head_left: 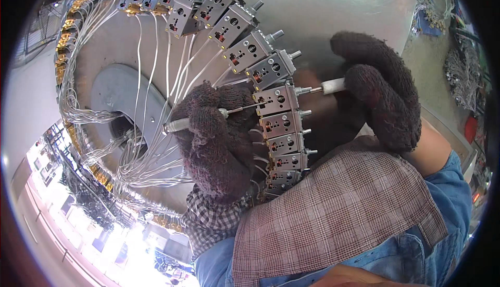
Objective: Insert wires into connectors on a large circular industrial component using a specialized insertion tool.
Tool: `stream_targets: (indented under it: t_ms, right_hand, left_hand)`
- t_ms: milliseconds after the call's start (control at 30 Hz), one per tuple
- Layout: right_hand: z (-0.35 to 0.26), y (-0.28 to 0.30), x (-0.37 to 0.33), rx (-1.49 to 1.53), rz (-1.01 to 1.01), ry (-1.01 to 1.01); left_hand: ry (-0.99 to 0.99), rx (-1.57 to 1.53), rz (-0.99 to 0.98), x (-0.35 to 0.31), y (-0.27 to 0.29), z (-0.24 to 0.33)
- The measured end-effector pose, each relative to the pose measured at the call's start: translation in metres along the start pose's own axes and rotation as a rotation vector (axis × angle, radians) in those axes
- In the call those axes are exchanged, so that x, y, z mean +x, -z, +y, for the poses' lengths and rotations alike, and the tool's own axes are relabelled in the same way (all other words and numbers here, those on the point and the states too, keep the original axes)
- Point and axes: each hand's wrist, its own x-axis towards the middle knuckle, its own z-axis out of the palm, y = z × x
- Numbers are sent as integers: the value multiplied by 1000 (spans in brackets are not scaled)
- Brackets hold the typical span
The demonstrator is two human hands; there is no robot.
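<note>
My left hand [214, 141], in a dark knitted glove, is closed around a thin metal probe [178, 125] with a pale handle. Its tip reaches the slotted face of a small metal switch unit [275, 99] in the curved row. From the other side, my right hand [385, 91], gloved too, pinches the white handle of a slim screwdriver [333, 86]. The screwdriver's shaft meets the stud [302, 90] on the same unit's outer end. Whether its tip sits inside the stud is too small to tell.
More switch units [249, 51] line the rim of a round metal turntable [99, 42]. White wires [156, 175] run from the rim to a central hub [122, 125]. A shiny metal surface [323, 5] lies beyond, and bundles of parts [463, 63] lie at the far right.
</note>
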Motion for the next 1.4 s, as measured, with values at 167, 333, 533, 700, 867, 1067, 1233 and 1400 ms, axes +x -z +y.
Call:
stream_targets:
  t_ms: [167, 333, 533, 700, 867, 1067, 1233, 1400]
  right_hand:
    - [17, 12, -5, -410, -155, 177]
    - [12, 9, -4, -576, -155, 254]
    - [-1, 5, -3, -141, -75, 53]
    - [-9, 7, -5, 319, -95, -365]
    - [8, 10, -6, 58, -102, -109]
    - [-8, 3, -6, 331, -42, -275]
    - [18, 6, -6, -405, -56, 389]
    - [-6, 4, -8, 275, -40, -251]
  left_hand:
    - [77, 44, -72, 5, -1, -6]
    - [78, 37, -98, 3, -1, -2]
    - [91, -32, -106, 3, -2, -1]
    - [48, -27, -31, 2, -1, -4]
    - [89, -49, -82, 3, -6, -1]
    - [63, -38, -83, 4, -2, -3]
    - [71, -37, -81, 6, -3, -4]
    - [131, -33, -49, 3, -5, 3]
